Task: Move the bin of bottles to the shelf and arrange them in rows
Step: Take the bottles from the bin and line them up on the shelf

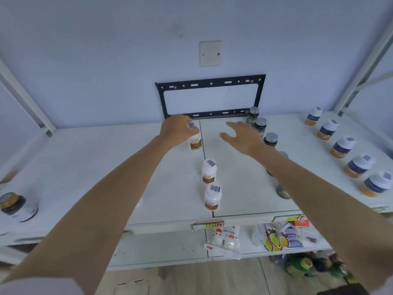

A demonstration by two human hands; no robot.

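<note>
Left hand [177, 129] grips a white bottle [195, 139] on the shelf [85, 167]; right hand [244, 136] hovers, fingers spread.

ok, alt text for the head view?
A person's left hand grips the rearmost of three white bottles lined front to back on a white shelf, while the open right hand hovers beside a row of dark bottles.

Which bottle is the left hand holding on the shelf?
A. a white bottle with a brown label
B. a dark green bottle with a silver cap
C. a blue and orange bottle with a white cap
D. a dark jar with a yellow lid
A: the left hand grips the top of a white bottle with a brown label, rearmost of three like it.
</note>
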